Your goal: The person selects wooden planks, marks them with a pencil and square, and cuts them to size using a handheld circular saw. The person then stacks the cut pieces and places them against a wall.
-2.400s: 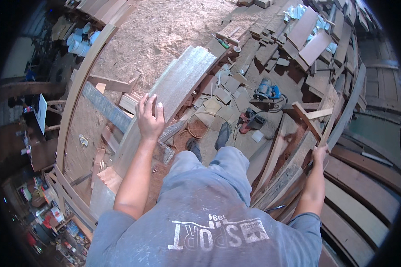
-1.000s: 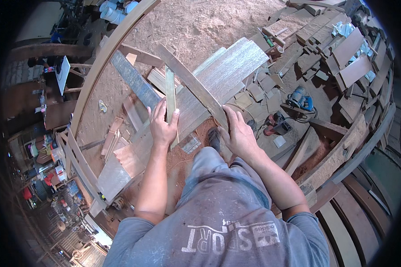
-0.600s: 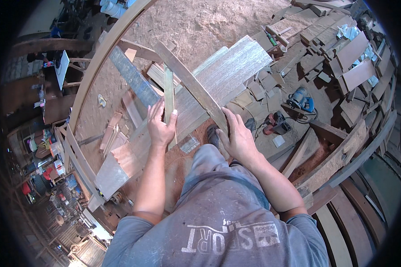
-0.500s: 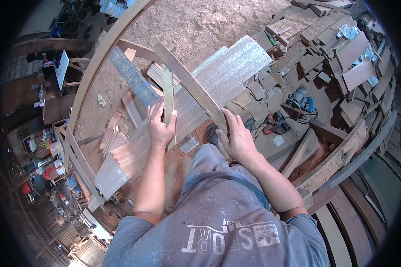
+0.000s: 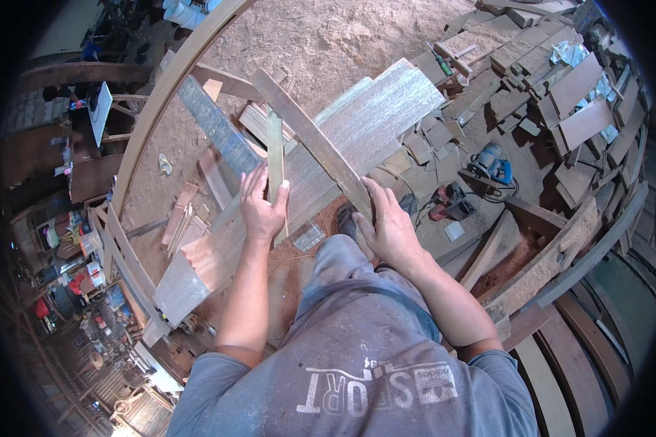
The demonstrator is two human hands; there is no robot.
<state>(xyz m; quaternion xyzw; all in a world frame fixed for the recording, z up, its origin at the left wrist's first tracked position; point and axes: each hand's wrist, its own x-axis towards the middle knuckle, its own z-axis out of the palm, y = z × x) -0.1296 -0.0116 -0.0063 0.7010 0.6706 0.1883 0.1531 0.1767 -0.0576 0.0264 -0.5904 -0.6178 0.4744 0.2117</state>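
My left hand [image 5: 262,207] holds the lower end of a narrow, pale wooden strip [image 5: 275,149], thumb on one side and fingers along the other. A longer wooden board [image 5: 310,135] slants down to my right hand [image 5: 388,226], whose fingers and thumb are closed around its near end. Near their far ends the strip and the board come together, making a pointed shape. Beneath them lies a wide, greyish plank [image 5: 379,109], running from lower left to upper right. A dark, weathered board [image 5: 222,127] sits left of the strip.
A curved wooden rib [image 5: 160,102] arches along the left. To the right are a blue power tool [image 5: 494,166], a red-and-black power tool [image 5: 450,202] and many wood offcuts [image 5: 514,102]. Sawdust [image 5: 306,36] covers the ground ahead. A green-handled tool [image 5: 443,64] lies beyond the wide plank.
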